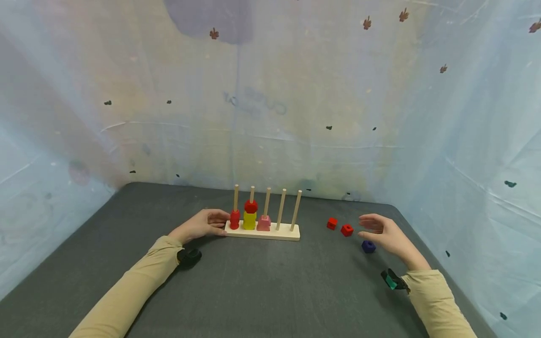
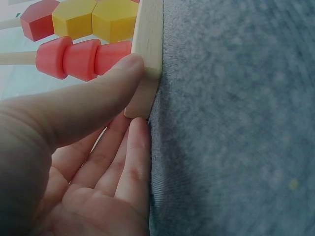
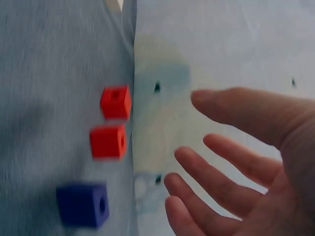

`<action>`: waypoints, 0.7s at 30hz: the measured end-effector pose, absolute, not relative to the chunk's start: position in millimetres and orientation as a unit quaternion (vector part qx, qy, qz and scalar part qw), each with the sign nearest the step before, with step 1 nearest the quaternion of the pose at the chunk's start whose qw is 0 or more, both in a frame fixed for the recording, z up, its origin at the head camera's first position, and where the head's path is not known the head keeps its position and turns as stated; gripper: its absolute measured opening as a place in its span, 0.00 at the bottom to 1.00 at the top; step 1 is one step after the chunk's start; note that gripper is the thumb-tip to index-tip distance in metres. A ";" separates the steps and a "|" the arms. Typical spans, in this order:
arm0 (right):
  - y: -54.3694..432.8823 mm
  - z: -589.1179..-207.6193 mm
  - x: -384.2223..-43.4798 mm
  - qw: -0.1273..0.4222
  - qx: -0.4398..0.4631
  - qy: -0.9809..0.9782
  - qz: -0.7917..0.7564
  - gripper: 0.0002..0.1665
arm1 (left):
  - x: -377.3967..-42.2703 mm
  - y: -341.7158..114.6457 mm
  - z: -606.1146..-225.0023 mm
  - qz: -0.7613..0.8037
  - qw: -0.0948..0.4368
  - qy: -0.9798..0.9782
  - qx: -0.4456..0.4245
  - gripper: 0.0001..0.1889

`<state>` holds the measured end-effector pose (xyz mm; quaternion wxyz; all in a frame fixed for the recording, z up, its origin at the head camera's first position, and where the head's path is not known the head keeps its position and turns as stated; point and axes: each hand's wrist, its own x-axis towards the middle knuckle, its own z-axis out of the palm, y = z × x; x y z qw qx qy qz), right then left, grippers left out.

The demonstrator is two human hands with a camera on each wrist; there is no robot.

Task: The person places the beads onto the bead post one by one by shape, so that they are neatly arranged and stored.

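Note:
A wooden peg stand [image 1: 262, 235] with upright pegs stands on the table. Its leftmost peg carries red rounded beads [image 1: 235, 219]. On the second peg, yellow hexagonal beads [image 1: 250, 221] sit under a red hexagonal bead [image 1: 251, 206]. A pink bead [image 1: 264, 223] is on the third peg. My left hand [image 1: 204, 224] grips the stand's left end, its thumb [image 2: 106, 91] against the base. To the right, my right hand [image 1: 389, 237] hovers with fingers spread and nothing held. Near it lie a dark blue cube bead [image 1: 368, 247] and two red cube beads [image 1: 347, 230].
The dark grey table [image 1: 270, 291] extends on all sides of the stand. Behind it hangs a pale, stained plastic sheet [image 1: 270, 94], which also closes off both sides. Each wrist wears a dark strap; the right one [image 1: 394, 280] has a green patch.

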<state>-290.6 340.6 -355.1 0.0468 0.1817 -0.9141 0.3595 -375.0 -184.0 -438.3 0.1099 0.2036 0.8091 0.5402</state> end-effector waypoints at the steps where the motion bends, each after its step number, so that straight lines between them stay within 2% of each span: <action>1: 345.9 -356.5 -291.9 0.038 0.182 -0.913 0.363 0.29 | -374.9 -183.9 -438.1 0.540 0.109 0.809 0.202 0.29; 9: 377.7 -373.8 -300.7 -0.025 0.223 -0.899 0.376 0.32 | -372.7 -185.1 -437.3 0.543 0.112 0.807 0.205 0.29; 21: 392.7 -391.3 -309.1 -0.054 0.249 -0.894 0.368 0.31 | -375.4 -185.7 -439.4 0.547 0.112 0.801 0.215 0.29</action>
